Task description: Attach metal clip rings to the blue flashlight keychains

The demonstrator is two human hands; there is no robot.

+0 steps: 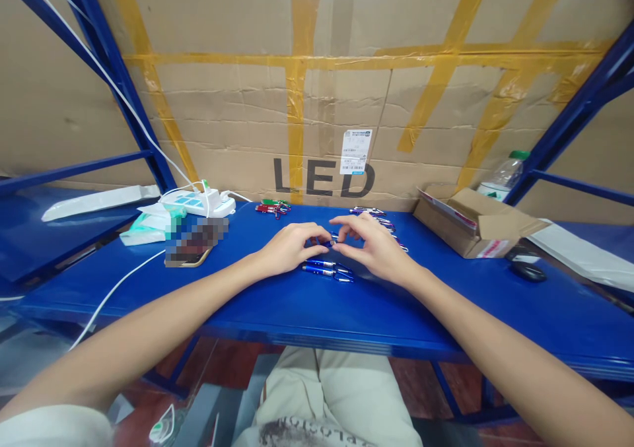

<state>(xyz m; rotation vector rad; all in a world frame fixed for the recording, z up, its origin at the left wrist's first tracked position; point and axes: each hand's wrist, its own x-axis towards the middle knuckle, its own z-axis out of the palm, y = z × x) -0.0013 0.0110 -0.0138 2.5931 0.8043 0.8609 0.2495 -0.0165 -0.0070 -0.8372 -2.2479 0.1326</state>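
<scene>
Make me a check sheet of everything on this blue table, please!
Surface: blue table, smooth and shiny.
Job's things: blue pens between the hands; red pens farther back.
Clutter: open cardboard box, bottle, black mouse, white bags.
Hands: left hand and right hand curled, fingertips meeting over the blue pens; grip unclear.
Cables: white cable runs from power strip off the left edge.
Surroundings: taped cardboard wall marked LED, blue rack posts.

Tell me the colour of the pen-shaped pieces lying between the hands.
The pen-shaped pieces are blue with silver clips; the head view shows it best.
</scene>
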